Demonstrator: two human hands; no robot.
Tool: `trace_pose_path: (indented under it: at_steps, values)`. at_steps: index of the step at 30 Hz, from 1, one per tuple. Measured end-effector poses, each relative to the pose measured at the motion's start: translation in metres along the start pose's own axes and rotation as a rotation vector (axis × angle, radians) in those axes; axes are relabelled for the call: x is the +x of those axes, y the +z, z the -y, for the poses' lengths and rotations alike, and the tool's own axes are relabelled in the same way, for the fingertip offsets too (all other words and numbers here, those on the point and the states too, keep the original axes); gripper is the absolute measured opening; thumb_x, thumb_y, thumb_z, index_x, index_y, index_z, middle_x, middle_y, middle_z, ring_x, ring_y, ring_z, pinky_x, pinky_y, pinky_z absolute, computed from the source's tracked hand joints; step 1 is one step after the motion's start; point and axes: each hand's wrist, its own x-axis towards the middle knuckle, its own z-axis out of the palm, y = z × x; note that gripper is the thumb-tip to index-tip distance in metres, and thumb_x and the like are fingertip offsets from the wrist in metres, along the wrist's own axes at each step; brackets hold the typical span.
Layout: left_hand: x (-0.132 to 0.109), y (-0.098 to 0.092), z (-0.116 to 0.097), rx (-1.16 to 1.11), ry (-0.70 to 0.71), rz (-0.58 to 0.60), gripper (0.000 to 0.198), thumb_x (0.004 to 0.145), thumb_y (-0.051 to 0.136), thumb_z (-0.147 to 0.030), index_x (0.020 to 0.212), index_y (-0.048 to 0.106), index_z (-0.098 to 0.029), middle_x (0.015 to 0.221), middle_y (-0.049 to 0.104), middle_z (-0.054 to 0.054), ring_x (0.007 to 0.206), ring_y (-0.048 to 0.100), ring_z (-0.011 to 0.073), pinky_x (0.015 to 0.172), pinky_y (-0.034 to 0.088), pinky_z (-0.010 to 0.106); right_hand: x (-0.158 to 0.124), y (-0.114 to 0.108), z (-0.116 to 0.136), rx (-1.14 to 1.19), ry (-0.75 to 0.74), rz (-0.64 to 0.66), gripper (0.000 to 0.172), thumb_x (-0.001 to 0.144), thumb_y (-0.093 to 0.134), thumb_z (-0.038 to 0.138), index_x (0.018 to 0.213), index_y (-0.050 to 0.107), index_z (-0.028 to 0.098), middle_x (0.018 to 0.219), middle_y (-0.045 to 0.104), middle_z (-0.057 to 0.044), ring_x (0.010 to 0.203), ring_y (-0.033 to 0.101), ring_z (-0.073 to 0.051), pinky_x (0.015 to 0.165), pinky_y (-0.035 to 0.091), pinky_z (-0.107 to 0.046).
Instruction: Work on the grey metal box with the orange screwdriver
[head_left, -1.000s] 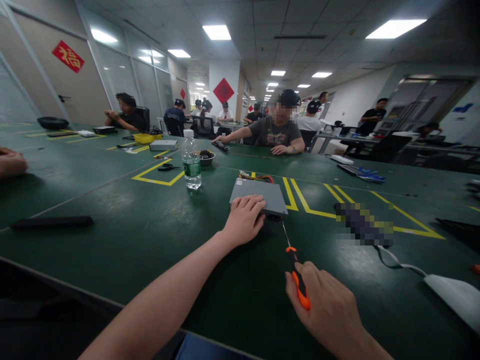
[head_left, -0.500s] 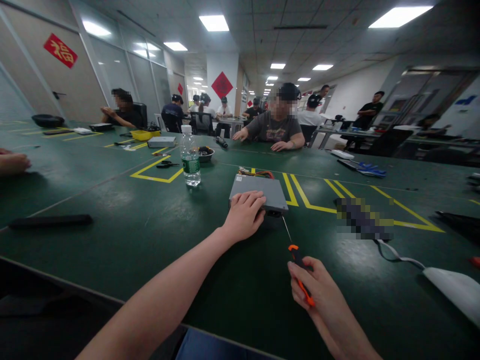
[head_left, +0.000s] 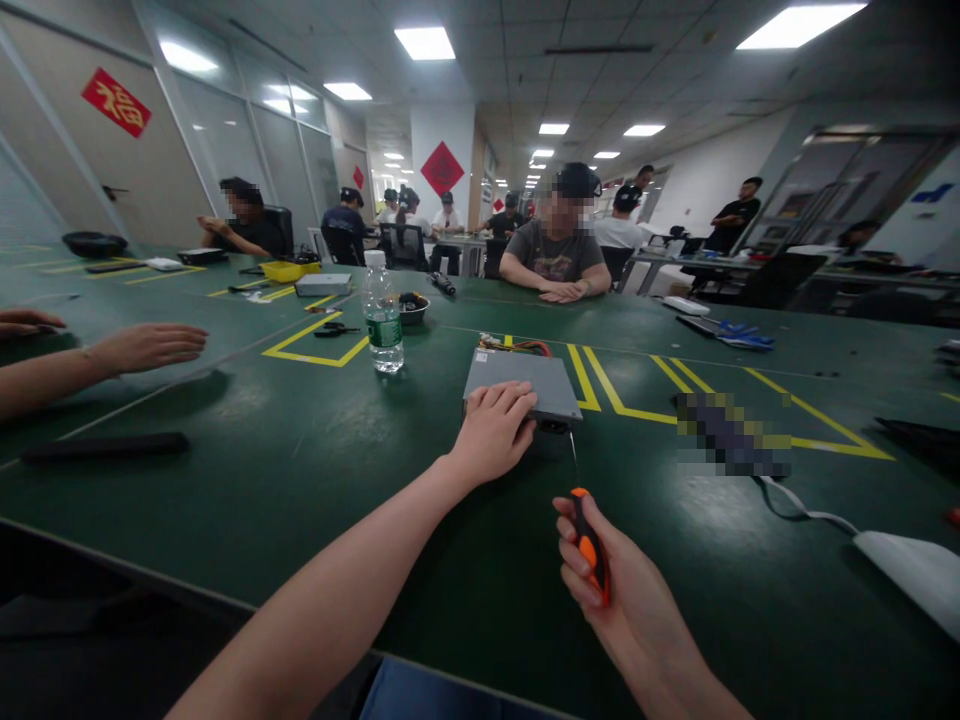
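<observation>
- In the head view, find the grey metal box (head_left: 534, 370) on the green bench (head_left: 315, 520), well in from the near edge, to the right of the water bottle (head_left: 384, 322), with coloured wires (head_left: 525, 347) coming out at the far side.
- See the left hand (head_left: 495, 430) laid flat upon the box, with fingers stretched over the top and not closed around anything.
- See the right hand (head_left: 626, 575) gripping the screwdriver (head_left: 589, 550) by its orange and black handle, with the shank pointing away from the near edge of the bench, to the near right corner of the box.
- Cannot tell, at this size, the exact seat of the tip: touching the near side or only just beside.
- For good work here, press the box down evenly with the left fingers, against sliding toward the far edge.
- Better to line up the shank straight, push firmly and turn slowly, for fear of slipping.
- Mind the left thumb, near to the tip.
</observation>
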Motion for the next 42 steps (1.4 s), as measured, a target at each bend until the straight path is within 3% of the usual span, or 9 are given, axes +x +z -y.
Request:
trace_pose_path:
  at_steps: [6,9,14,18,22,28,33,39,42]
  values:
    - [0.0,-0.001,0.0,0.0,-0.004,0.005,0.03,0.087,0.046,-0.026,0.116,0.048,-0.023,0.129,0.052,0.004,0.121,0.042,0.0208,0.097,0.03,0.039,-0.002,-0.008,0.007,-0.121,-0.035,0.012,0.03,0.068,0.071,0.039,0.066,0.051,0.016,0.053,0.043,0.005,0.034,0.024,-0.001,0.028,0.018,-0.013]
    - [0.001,-0.001,-0.001,0.005,0.001,0.001,0.029,0.087,0.046,-0.026,0.116,0.048,-0.023,0.128,0.053,0.004,0.121,0.042,0.0208,0.096,0.03,0.039,0.0,-0.011,0.008,-0.082,-0.066,-0.024,0.026,0.068,0.07,0.035,0.068,0.054,0.015,0.064,0.05,0.002,0.041,0.036,-0.004,0.029,0.023,-0.012]
    - [0.001,0.0,0.002,0.005,0.012,-0.007,0.029,0.086,0.047,-0.026,0.115,0.048,-0.022,0.128,0.053,0.004,0.121,0.042,0.0209,0.096,0.029,0.039,0.003,-0.009,0.008,-0.07,0.022,-0.059,0.022,0.082,0.057,0.035,0.079,0.061,0.014,0.068,0.052,-0.001,0.05,0.048,-0.007,0.032,0.033,-0.012]
    - [0.001,0.001,0.005,0.007,0.018,-0.006,0.028,0.086,0.047,-0.026,0.114,0.049,-0.023,0.128,0.053,0.004,0.12,0.043,0.021,0.095,0.029,0.039,0.004,-0.002,0.011,-0.064,0.027,-0.095,0.024,0.091,0.045,0.028,0.08,0.061,0.013,0.061,0.05,0.001,0.042,0.042,-0.005,0.028,0.029,-0.011]
    - [0.002,0.001,0.007,0.002,0.016,-0.01,0.028,0.086,0.047,-0.026,0.114,0.048,-0.023,0.128,0.053,0.005,0.12,0.043,0.0209,0.096,0.029,0.039,0.003,0.003,0.016,-0.103,0.016,-0.131,0.024,0.088,0.053,0.023,0.065,0.053,0.014,0.053,0.045,0.004,0.036,0.034,-0.003,0.026,0.022,-0.01]
    - [0.003,0.001,0.01,0.006,0.009,-0.013,0.029,0.086,0.047,-0.026,0.114,0.048,-0.023,0.129,0.053,0.004,0.12,0.043,0.0204,0.096,0.028,0.039,0.005,0.011,0.017,-0.044,0.032,-0.035,0.02,0.088,0.052,0.023,0.07,0.054,0.014,0.061,0.051,0.002,0.041,0.042,-0.004,0.031,0.029,-0.012]
    - [0.003,0.001,0.012,0.006,0.009,-0.005,0.028,0.087,0.047,-0.027,0.114,0.048,-0.023,0.129,0.052,0.004,0.12,0.043,0.0203,0.096,0.029,0.039,0.009,0.009,0.01,-0.074,0.061,-0.042,0.023,0.09,0.048,0.029,0.074,0.057,0.014,0.061,0.052,0.001,0.042,0.044,-0.006,0.034,0.034,-0.014]
    - [0.003,0.001,0.013,0.016,0.006,-0.011,0.028,0.087,0.046,-0.027,0.114,0.048,-0.023,0.129,0.052,0.004,0.12,0.043,0.0204,0.096,0.029,0.039,0.017,-0.003,0.011,-0.054,0.086,0.047,0.024,0.091,0.045,0.031,0.087,0.06,0.013,0.059,0.05,0.002,0.041,0.04,-0.005,0.032,0.032,-0.014]
    - [0.003,0.001,0.013,0.02,0.006,-0.013,0.028,0.087,0.046,-0.028,0.114,0.048,-0.023,0.13,0.052,0.004,0.12,0.043,0.0202,0.096,0.028,0.039,0.018,-0.003,0.014,-0.03,0.072,0.037,0.02,0.09,0.046,0.029,0.084,0.058,0.014,0.062,0.052,0.001,0.042,0.04,-0.005,0.03,0.028,-0.013]
